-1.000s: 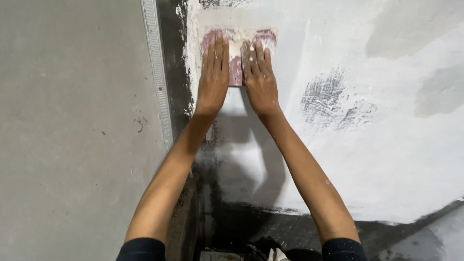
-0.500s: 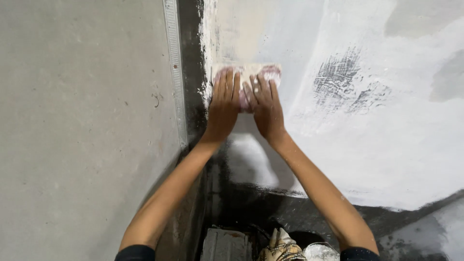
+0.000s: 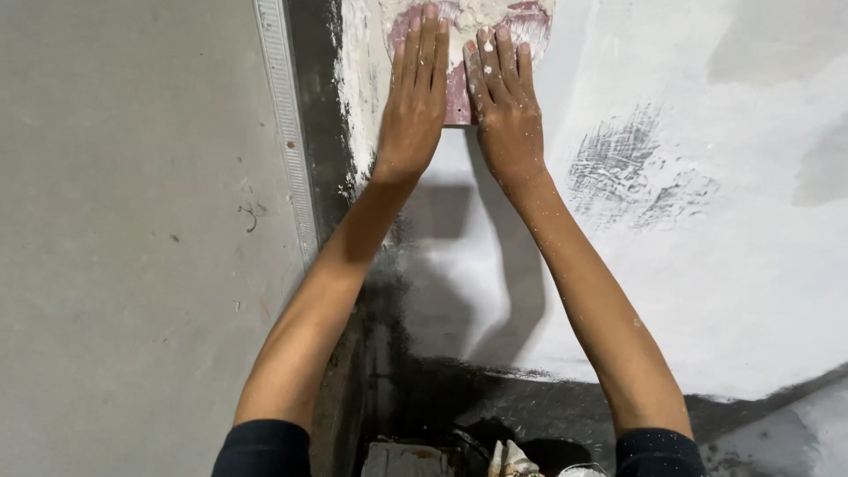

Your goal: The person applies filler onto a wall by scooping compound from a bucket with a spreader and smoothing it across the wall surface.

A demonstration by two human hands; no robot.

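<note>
both hands flat, fingers together on pink trowel (image 3: 459, 93) at 12 | left hand (image 3: 413, 106) | right hand (image 3: 505, 110) | white plaster (image 3: 707, 265) covers most wall, dark strip (image 3: 318, 132) at 10 bare | trowel possibly loaded

Left hand (image 3: 413, 97) and right hand (image 3: 503, 102) lying flat side by side, fingers pressing a pink plaster-smeared trowel (image 3: 459, 53) against a white plastered wall (image 3: 707, 265), metal corner strip (image 3: 287, 132) running beside bare grey wall (image 3: 124, 247), dark unplastered band (image 3: 530, 406) showing below
</note>
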